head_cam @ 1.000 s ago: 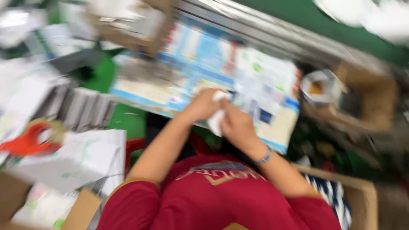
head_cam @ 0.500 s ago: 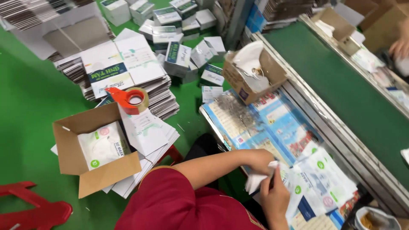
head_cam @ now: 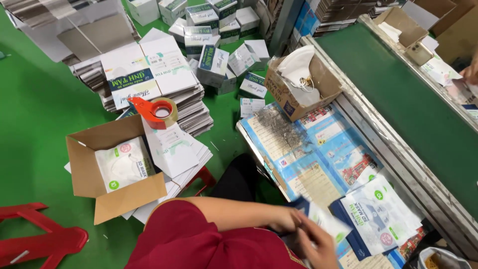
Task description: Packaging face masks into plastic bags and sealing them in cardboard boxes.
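My left hand and my right hand meet at the bottom of the view, over the near end of the work table, which is covered in colourful printed sheets. Both grip a white mask packet with a dark blue edge; motion blur hides the fingers' exact grip. Just right of my hands lies a stack of white and blue mask packets. My red sleeve fills the lower middle.
A cardboard box of loose white masks and a pile of thin metal strips sit on the table's far end. A green conveyor belt runs along the right, with another person's hand beyond it. On the green floor: an open carton, an orange tape dispenser, flat carton stacks, a red stool.
The view has swung left and down onto the floor and table. My hands now sit lower in the frame, still together on a white packet.
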